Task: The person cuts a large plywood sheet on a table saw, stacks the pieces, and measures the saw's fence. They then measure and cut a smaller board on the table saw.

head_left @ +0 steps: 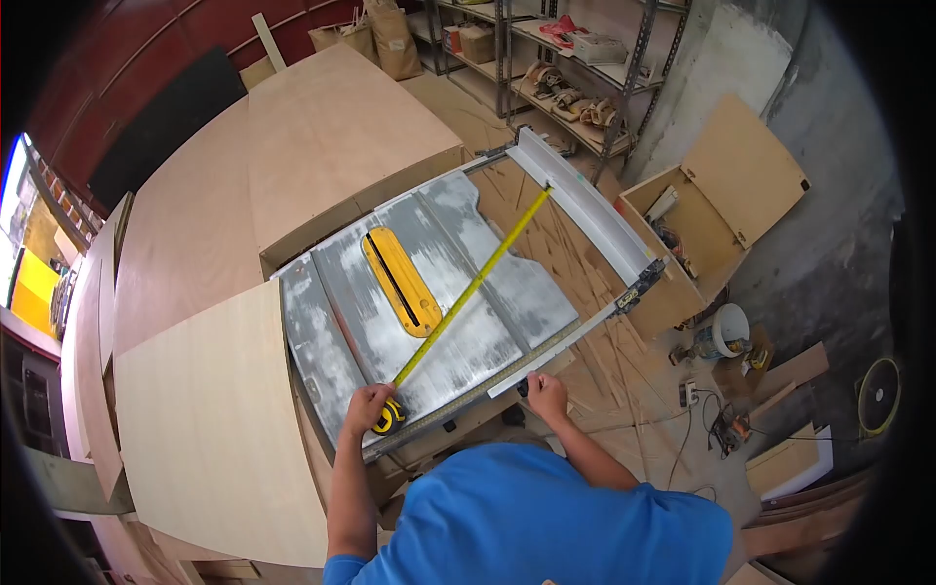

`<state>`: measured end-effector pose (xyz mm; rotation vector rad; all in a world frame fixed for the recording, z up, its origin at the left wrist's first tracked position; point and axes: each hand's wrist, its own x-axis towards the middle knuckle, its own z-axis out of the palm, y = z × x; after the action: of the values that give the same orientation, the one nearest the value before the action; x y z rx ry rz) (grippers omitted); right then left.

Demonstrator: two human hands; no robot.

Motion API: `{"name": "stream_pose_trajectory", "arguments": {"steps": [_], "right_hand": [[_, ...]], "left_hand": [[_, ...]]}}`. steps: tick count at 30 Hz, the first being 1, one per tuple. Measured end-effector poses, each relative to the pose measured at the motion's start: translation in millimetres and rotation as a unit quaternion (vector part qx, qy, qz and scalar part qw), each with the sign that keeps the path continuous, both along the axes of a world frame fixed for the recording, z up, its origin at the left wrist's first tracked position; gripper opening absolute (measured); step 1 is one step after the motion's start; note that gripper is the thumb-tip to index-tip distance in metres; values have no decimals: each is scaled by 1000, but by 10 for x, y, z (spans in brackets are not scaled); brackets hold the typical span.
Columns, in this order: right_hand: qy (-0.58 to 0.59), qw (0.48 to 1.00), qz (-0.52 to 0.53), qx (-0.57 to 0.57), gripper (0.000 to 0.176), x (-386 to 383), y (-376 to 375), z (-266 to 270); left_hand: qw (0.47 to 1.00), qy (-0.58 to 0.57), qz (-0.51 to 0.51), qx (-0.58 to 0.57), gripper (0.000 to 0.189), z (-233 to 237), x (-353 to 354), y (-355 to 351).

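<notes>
My left hand (365, 409) is closed around a yellow-and-black tape measure (391, 418) at the front edge of a table saw (485, 329). Its yellow blade (472, 293) runs out diagonally across the grey, worn metal top, over the corner of the yellow throat plate (392, 276). The far end of the blade meets the long metal fence (580, 208) on the right. At the front rail, my right hand (548, 397) is closed on a black knob (524, 387), mostly covered by the fingers.
Large plywood surfaces (200, 390) adjoin the saw on the left and behind. Wood offcuts (609, 361) litter the floor under the fence. A wooden box with its lid raised (746, 175), a white bucket (729, 327) and cords stand right. Metal shelving (575, 88) is at the back.
</notes>
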<state>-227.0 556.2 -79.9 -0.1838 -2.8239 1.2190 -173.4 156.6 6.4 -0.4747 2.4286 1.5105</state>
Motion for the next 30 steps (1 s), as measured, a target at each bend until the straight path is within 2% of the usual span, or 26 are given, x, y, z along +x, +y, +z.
{"name": "stream_pose_trajectory", "arguments": {"steps": [2,3,4,6,8,11,12,15,18,21,22,25,30], "right_hand": [[-43,980,21,-192,40,-142,-124,179],[-94,948,4,-303,36,-277,-254,447],[-143,901,-12,-408,31,-469,-367,695],[-188,787,-12,-588,25,-849,-412,721],[-207,754,-77,-618,20,-1148,-514,814],[-245,742,-61,-621,16,-1445,-548,696],[-241,759,-49,-603,14,-1484,-562,673],[-273,693,-71,-663,15,-1576,-629,667],[-245,701,-121,-659,16,-1454,-767,690],[-214,842,-23,-495,20,-1339,-971,441],[-229,826,-28,-514,20,-1369,-990,381],[-183,843,-59,-503,16,-1645,-938,203],[-188,860,-129,-457,14,-2193,-670,408]], "left_hand": [[999,-4,-35,20,36,18,-33,13],[998,-25,-47,15,35,84,-59,47],[997,-46,-60,11,35,203,-71,104],[995,-61,-80,4,34,349,-60,162],[995,-44,-93,-5,34,432,-49,153],[993,-68,-90,-22,34,360,12,-76],[995,-60,-74,-27,34,374,61,-130],[994,-77,-58,-55,34,307,175,-313],[995,-70,-51,-47,35,219,282,-388],[994,-83,-47,-52,35,220,323,-348],[994,-87,-45,-57,35,243,325,-329],[996,-73,-28,-49,35,255,389,-409],[997,-4,20,-68,36,297,550,-719]]}}
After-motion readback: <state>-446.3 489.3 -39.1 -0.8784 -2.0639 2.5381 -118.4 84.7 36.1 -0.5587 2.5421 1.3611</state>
